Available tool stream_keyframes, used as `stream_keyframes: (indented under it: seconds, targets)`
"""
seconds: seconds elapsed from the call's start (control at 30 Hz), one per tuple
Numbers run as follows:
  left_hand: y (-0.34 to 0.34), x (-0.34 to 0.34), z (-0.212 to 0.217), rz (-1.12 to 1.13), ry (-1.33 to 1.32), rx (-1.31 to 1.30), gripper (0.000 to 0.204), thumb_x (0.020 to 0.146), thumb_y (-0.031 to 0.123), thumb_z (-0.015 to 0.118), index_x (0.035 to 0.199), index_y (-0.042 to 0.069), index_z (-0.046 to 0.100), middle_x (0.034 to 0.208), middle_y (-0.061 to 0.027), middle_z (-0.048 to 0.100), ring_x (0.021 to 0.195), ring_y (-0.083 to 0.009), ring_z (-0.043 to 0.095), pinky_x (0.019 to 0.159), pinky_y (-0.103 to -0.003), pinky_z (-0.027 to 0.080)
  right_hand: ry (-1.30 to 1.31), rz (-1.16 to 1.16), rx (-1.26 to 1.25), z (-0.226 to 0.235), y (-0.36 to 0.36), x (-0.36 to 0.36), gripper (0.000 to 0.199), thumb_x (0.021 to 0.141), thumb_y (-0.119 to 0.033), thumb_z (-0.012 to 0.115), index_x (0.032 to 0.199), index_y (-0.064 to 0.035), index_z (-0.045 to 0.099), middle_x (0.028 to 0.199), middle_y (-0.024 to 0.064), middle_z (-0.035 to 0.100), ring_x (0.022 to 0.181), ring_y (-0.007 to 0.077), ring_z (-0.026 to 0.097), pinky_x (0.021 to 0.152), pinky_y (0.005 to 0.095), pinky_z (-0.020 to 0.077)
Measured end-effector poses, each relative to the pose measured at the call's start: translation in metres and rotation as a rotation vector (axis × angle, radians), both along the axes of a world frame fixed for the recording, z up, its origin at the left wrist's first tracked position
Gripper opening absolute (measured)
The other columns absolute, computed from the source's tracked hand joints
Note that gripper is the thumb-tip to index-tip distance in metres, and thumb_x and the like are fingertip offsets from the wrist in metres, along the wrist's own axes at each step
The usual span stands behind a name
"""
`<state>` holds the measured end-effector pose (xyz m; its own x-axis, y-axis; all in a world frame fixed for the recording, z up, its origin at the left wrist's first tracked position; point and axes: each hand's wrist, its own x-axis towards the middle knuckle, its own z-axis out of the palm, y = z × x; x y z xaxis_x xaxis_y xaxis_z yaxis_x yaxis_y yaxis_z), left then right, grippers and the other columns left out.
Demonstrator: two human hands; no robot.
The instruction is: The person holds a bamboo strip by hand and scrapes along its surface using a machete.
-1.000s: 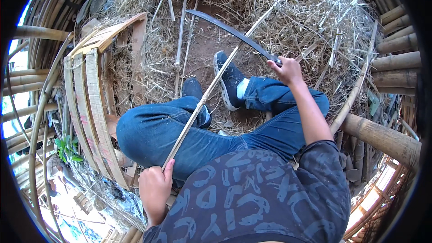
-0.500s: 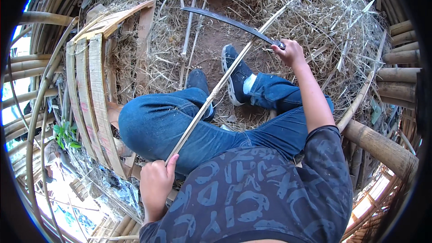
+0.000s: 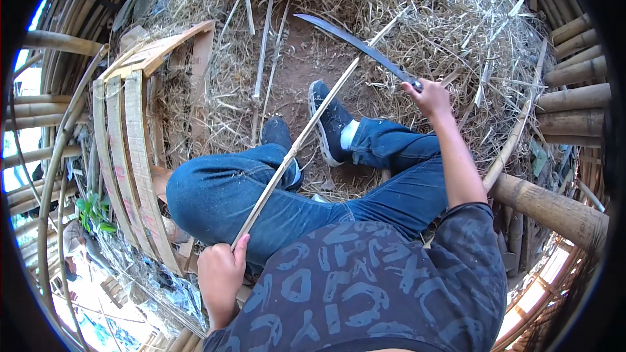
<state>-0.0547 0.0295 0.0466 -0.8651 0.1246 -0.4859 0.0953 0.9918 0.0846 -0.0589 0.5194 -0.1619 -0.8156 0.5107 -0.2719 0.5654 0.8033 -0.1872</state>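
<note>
My left hand (image 3: 220,272), low at the left, is closed on the near end of a long, pale bamboo strip (image 3: 291,151). The strip slants up and away to the right, over my thigh and past my shoe. My right hand (image 3: 430,99) grips the dark handle of a machete (image 3: 360,44) with a long, slightly curved blade. Its blade crosses the far part of the strip, tip toward the upper left. Whether the edge bites into the strip, I cannot tell.
Dry straw (image 3: 450,32) and shavings cover the ground around my shoes (image 3: 332,120). A slatted wooden frame (image 3: 142,150) stands beside my left knee. A thick bamboo pole (image 3: 551,210) lies at my right. Loose thin strips (image 3: 263,52) lie ahead, and bamboo poles wall the sides.
The machete and my right hand have shifted slightly right and toward me, the blade now angled more steeply. The whole view has moved a little; both hands keep their grips.
</note>
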Motion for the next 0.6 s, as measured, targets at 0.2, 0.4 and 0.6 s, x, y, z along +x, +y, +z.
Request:
stream_keyframes:
  seconds: [0.2, 0.4, 0.6]
  targets:
    - [0.000, 0.003, 0.003, -0.008, 0.017, -0.046, 0.061, 0.089, 0.043, 0.061, 0.052, -0.005, 0.058, 0.055, -0.0276, 0.054, 0.054, -0.0455, 0.057, 0.051, -0.051, 0.044, 0.167, 0.097, -0.124, -0.006, -0.047, -0.025, 0.074, 0.081, -0.077, 0.045, 0.081, -0.0061, 0.067, 0.074, 0.0203, 0.066, 0.075, 0.0379, 0.067, 0.068, 0.0473, 0.0526]
    - [0.005, 0.002, 0.004, 0.003, -0.007, -0.056, 0.060, 0.089, 0.042, 0.061, 0.052, -0.005, 0.058, 0.056, -0.0275, 0.055, 0.055, -0.0457, 0.057, 0.052, -0.051, 0.044, 0.001, -0.071, -0.155, -0.035, 0.002, -0.038, 0.076, 0.081, -0.078, 0.043, 0.080, -0.0059, 0.067, 0.077, 0.0178, 0.068, 0.079, 0.0343, 0.069, 0.069, 0.0466, 0.0535]
    - [-0.004, 0.000, 0.003, 0.047, -0.061, -0.016, 0.060, 0.088, 0.042, 0.063, 0.052, -0.006, 0.058, 0.054, -0.0271, 0.054, 0.053, -0.0454, 0.056, 0.051, -0.050, 0.043, -0.040, -0.277, -0.009, -0.046, 0.070, -0.011, 0.083, 0.082, -0.080, 0.035, 0.083, -0.0040, 0.068, 0.080, 0.0186, 0.069, 0.082, 0.0343, 0.069, 0.074, 0.0473, 0.0527]
